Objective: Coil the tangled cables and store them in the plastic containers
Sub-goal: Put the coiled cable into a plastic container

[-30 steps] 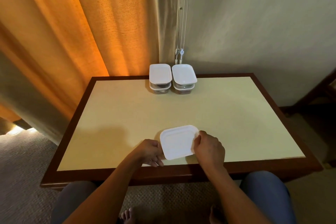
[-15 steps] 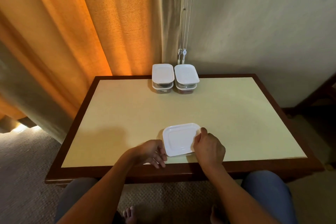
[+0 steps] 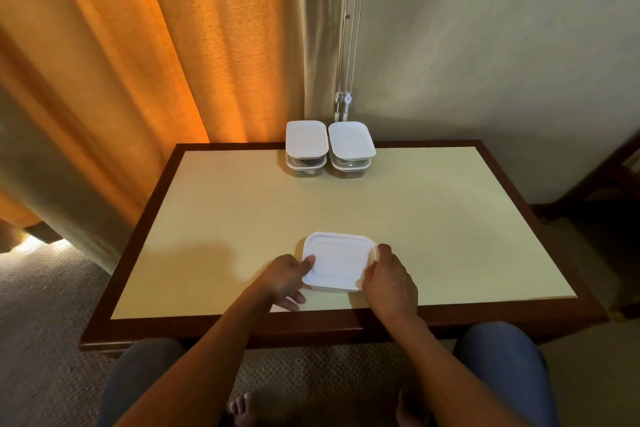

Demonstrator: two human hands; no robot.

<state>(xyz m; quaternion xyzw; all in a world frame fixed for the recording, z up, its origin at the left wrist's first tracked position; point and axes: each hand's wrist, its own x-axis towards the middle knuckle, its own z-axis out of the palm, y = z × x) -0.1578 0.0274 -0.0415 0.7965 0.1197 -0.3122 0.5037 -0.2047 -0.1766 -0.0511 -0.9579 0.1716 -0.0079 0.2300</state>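
With four lidded boxes (image 3: 306, 147) stacked in pairs at the table's (image 3: 450, 236) far edge and no loose cable showing, the task looks nearly done, as the left hand (image 3: 284, 279) and right hand (image 3: 389, 282) pinch the last box (image 3: 337, 262) by its sides near the front edge.

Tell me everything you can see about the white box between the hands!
The white box is a low plastic container with rounded corners; its white lid, a raised rim round a flat middle, is on, so the inside is hidden. It sits flat near the front edge of the table, far from the stacked boxes at the back. The left hand holds its left side, thumb on the lid; the right hand curls round its right edge.
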